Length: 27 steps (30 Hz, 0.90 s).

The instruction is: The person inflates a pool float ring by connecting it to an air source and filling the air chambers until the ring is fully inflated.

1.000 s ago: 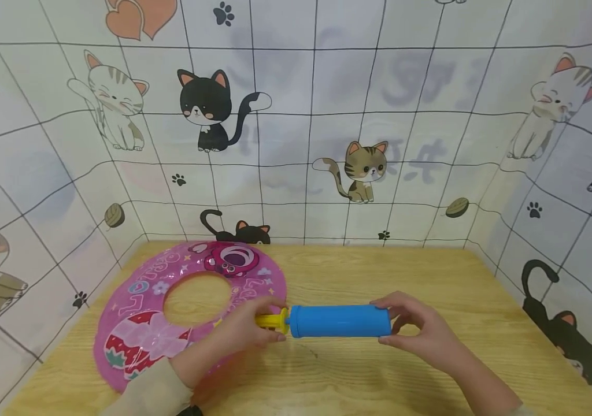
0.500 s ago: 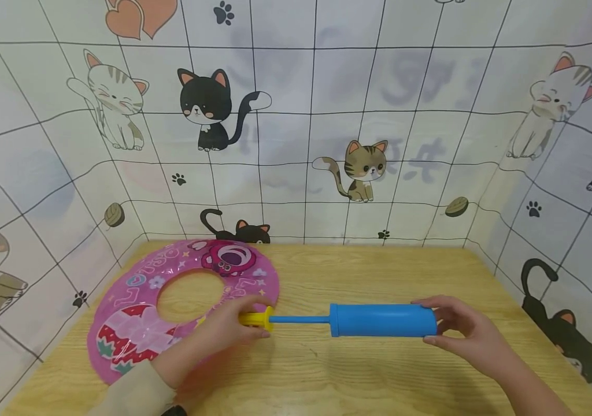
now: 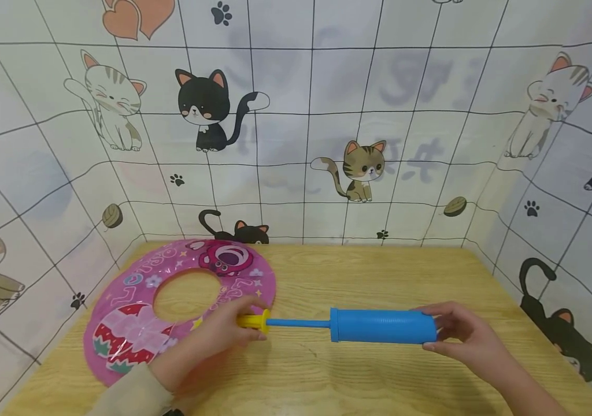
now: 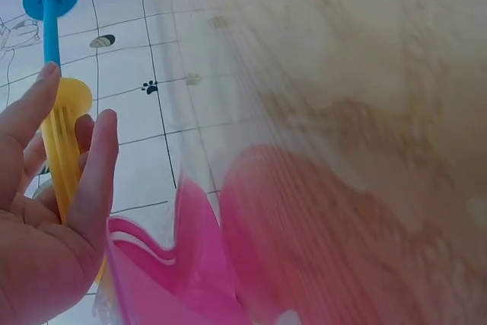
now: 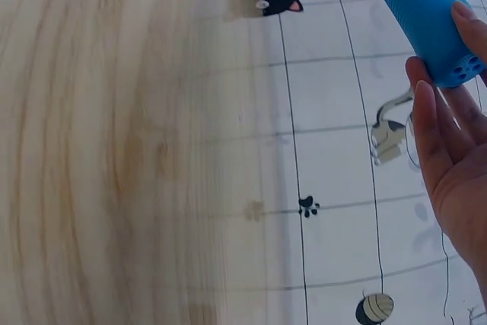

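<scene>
A: From the head view, you have the pump to the right of the ring, nearly level and, judging by its shadow, held above the table.

B: Your left hand pinches the yellow handle over the ring's near right edge. Your right hand, farther right of the ring, grips the outer end of the blue barrel between thumb and fingers. A thin blue rod shows between barrel and handle.

A: Expect light, stiff plastic, so you needn't squeeze hard. The rod is probably its weak part; pull or push in line with it, without bending.

B: In the left wrist view, your fingers lie either side of the handle, behind its round flange. That is a sensible hold, since the flange should stop a slip.

A: Beside that hand the ring's glossy pink film stands in folds, likely soft and limp. Whether you touch it, we cannot tell.

B: In the right wrist view, your fingertips hold only the barrel's end, where small holes dot the face. The barrel is finely ribbed, which should help your grip. For a steadier one, take hold farther along it, nearer the ring.
</scene>
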Available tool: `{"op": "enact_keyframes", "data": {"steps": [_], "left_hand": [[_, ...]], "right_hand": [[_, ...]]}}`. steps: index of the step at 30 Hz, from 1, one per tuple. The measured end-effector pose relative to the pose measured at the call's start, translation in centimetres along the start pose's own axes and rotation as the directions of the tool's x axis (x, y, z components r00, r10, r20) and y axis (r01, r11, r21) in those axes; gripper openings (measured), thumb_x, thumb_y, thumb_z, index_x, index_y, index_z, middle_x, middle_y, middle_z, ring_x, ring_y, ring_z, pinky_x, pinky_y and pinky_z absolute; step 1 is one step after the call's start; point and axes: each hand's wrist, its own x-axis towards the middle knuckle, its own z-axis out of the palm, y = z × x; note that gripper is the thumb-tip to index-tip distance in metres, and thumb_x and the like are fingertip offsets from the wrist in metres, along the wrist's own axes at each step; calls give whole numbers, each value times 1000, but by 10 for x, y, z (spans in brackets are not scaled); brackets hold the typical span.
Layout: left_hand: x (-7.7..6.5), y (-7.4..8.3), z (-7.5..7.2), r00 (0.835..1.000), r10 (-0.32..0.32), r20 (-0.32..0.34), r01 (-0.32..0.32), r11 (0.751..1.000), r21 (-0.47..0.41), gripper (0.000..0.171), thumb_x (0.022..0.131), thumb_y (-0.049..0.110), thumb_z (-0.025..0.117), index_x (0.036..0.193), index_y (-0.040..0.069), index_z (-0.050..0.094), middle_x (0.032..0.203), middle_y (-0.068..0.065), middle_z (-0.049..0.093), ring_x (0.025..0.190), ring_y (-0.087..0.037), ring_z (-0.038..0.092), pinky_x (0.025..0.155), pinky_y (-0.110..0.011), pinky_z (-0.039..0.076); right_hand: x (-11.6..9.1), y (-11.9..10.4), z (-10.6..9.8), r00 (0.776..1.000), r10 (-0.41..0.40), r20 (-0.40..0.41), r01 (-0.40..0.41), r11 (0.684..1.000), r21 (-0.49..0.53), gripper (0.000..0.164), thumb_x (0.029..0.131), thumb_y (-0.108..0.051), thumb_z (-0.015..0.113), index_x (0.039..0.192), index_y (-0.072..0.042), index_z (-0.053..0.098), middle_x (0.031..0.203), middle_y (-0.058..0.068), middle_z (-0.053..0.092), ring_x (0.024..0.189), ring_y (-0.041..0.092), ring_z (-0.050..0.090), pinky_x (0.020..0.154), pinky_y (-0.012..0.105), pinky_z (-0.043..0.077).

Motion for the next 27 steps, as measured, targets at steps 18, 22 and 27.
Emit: {"op": "enact_keyframes", "data": {"steps": [18, 22, 27], "left_hand": [[8, 15, 17, 999, 10, 38, -7, 995, -98, 48, 81, 18, 81, 124, 19, 61, 119, -10, 61, 85, -21, 61, 59, -32, 57], [9, 18, 21, 999, 37, 22, -36, 997, -62, 47, 78, 17, 83, 121, 19, 62, 117, -8, 61, 92, -25, 60, 61, -32, 57], [12, 16, 22, 999, 44, -13, -44, 999, 15, 47, 77, 22, 84, 119, 22, 64, 114, -3, 63, 103, -28, 58, 75, -37, 56]], "right_hand": [[28, -8, 57, 997, 34, 71, -44, 987, 156, 48, 78, -4, 80, 121, 0, 60, 97, 15, 65, 83, 20, 66, 70, 33, 56], [30, -14, 63, 995, 8, 104, -27, 984, 175, 48, 80, -4, 79, 123, 0, 58, 101, 17, 63, 84, 20, 65, 71, 33, 56], [31, -18, 63, 995, -32, 97, 18, 990, 143, 47, 79, -5, 80, 122, -6, 60, 113, 6, 62, 84, 20, 63, 70, 33, 56]]}}
